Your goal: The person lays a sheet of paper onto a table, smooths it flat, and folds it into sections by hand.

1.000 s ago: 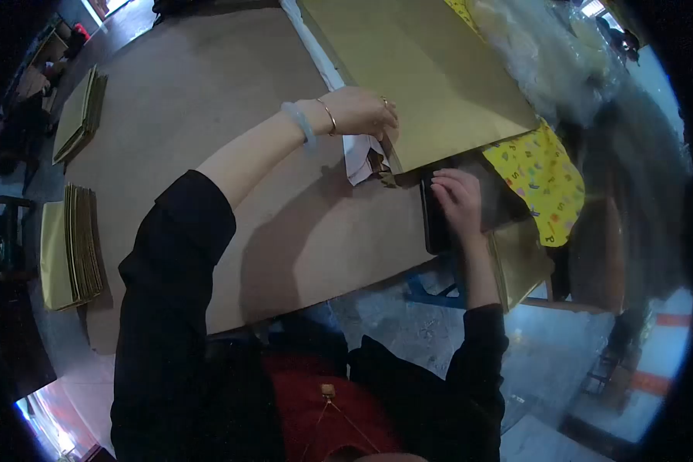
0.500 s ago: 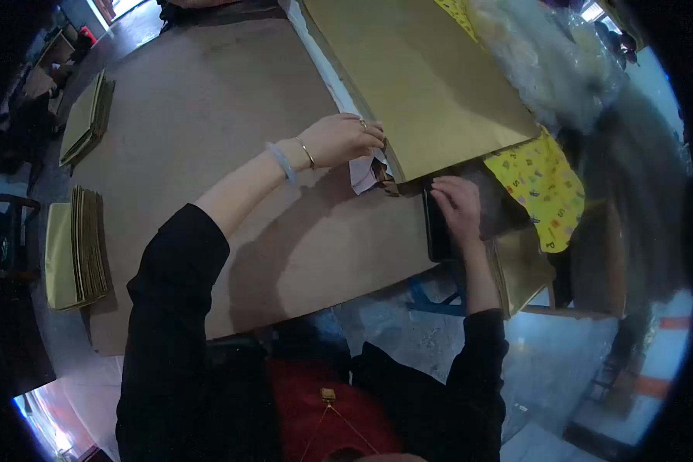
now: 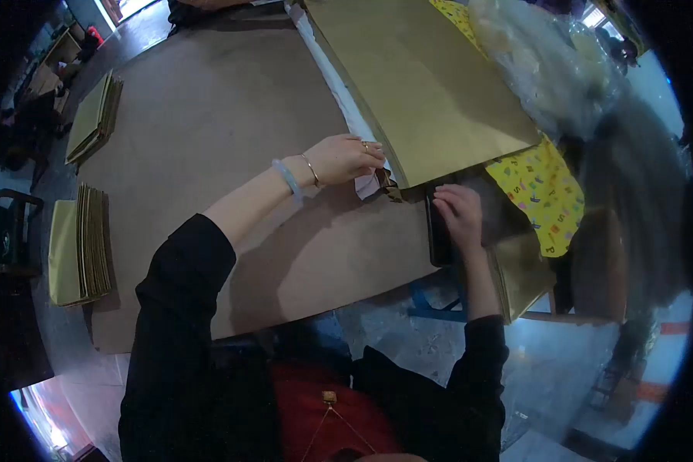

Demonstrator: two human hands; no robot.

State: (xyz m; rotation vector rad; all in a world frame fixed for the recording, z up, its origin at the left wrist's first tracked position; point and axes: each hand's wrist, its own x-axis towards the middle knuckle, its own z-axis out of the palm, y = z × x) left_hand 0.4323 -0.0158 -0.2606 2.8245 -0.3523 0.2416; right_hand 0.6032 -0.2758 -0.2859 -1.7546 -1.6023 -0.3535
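My left hand (image 3: 346, 160) is at the left edge of a stack of gold-brown paper sheets (image 3: 431, 92), its fingers closed and curled down. What they grip is hidden, but a crumpled white paper strip (image 3: 339, 85) runs along that edge beneath them. A torn brown scrap (image 3: 393, 192) sticks out below the stack's near corner. My right hand (image 3: 462, 218) hovers by the stack's front edge, fingers loosely bent with a gap to the thumb, and no held thing shows. Beside it lies a flat black object (image 3: 439, 239) at the table's edge.
Two folded gold-brown paper stacks (image 3: 92, 245) (image 3: 94, 119) stand at the left of the brown tabletop (image 3: 208, 115). Yellow patterned cloth (image 3: 543, 192) hangs at the right, below a clear plastic bag (image 3: 543, 61). More gold-brown paper (image 3: 523, 269) lies lower right, near a blue stool (image 3: 431, 300).
My left hand has shifted slightly down along the paper stack's edge. My right hand stays by the front edge with its fingers a little lower. The whole view has moved slightly.
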